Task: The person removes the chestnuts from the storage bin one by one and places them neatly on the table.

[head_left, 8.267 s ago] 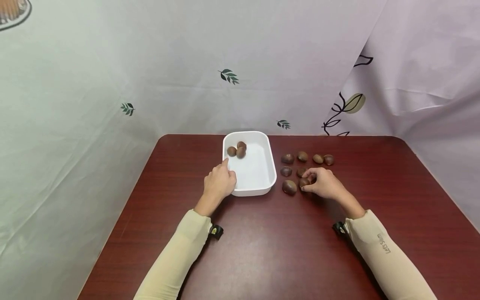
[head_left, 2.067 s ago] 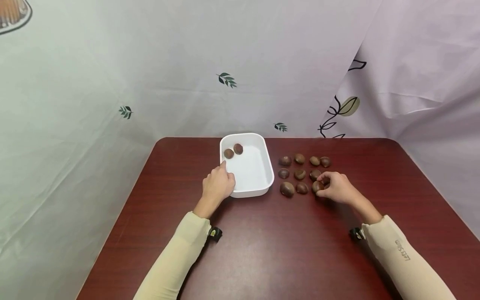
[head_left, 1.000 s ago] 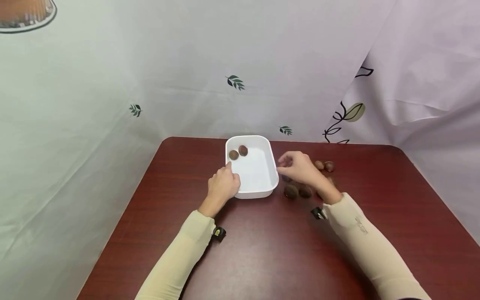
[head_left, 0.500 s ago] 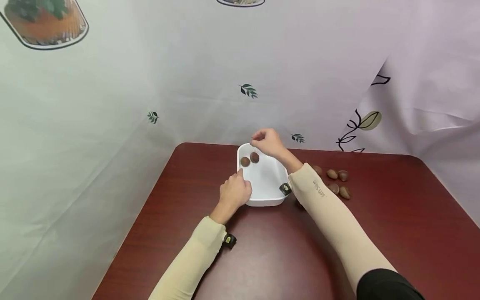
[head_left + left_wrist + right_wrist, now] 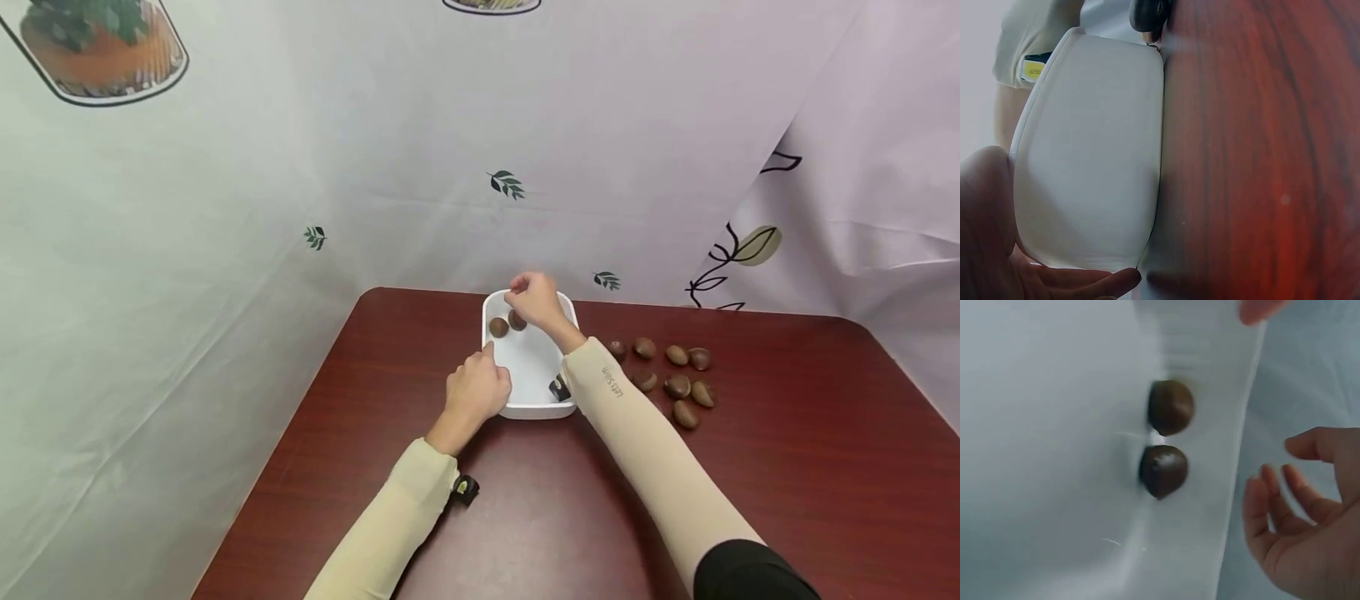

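Two brown chestnuts (image 5: 498,327) lie near the far left corner inside a white tray (image 5: 528,362); the right wrist view shows both chestnuts (image 5: 1168,472) close together by the tray wall. My left hand (image 5: 477,385) grips the tray's near left side, thumb and fingers at its wall in the left wrist view. Over the tray's far end hovers my right hand (image 5: 538,302), holding nothing, with thumb and fingers apart in the right wrist view. Right of the tray, several more chestnuts (image 5: 677,386) sit in rough rows, some hidden behind my right sleeve.
The dark red wooden table (image 5: 787,450) spreads around the tray. A pale printed cloth (image 5: 420,208) hangs close behind its far edge. My right forearm (image 5: 637,433) crosses above the table between the tray and the chestnut rows.
One chestnut left the tray since the earliest frame and the table rows grew. My right hand let go of a chestnut at the rows and moved left over the tray. My left hand stayed.
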`<control>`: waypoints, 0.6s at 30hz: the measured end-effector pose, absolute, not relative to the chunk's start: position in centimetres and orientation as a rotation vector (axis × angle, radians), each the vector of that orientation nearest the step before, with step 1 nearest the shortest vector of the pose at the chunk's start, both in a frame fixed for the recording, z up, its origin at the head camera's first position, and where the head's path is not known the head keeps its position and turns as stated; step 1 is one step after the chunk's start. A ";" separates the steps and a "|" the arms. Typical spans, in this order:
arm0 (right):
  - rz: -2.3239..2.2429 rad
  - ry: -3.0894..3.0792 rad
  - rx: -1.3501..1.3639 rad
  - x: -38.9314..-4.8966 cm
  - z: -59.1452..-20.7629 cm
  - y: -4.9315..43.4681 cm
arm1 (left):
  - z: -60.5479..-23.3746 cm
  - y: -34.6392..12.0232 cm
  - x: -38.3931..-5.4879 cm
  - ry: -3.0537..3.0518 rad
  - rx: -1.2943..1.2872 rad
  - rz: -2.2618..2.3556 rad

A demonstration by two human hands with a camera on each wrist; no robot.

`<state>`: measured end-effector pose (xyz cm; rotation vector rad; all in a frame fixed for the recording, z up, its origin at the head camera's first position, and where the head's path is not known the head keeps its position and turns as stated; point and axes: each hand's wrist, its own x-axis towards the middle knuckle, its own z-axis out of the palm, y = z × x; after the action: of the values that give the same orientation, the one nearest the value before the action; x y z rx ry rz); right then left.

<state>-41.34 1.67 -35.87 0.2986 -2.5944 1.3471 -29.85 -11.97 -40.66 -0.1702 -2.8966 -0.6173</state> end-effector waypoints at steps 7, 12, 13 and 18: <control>1.157 -2.802 0.158 -41.0 -36.9 1.9 | -40.7 -11.9 -29.9 -2.886 -0.190 -0.599; 1.152 -2.882 0.165 -41.5 -37.5 2.0 | -40.6 -12.0 -30.1 -2.871 -0.194 -0.622; 1.149 -2.893 0.171 -41.6 -37.7 2.0 | -40.6 -12.0 -30.2 -2.870 -0.195 -0.629; 1.176 -2.949 0.225 -42.2 -38.6 2.2 | -40.8 -11.9 -30.3 -2.889 -0.187 -0.645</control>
<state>-42.17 2.16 -38.63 0.2250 -2.9494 1.1758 -30.31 -11.91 -40.76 -0.1870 -2.8890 -0.6445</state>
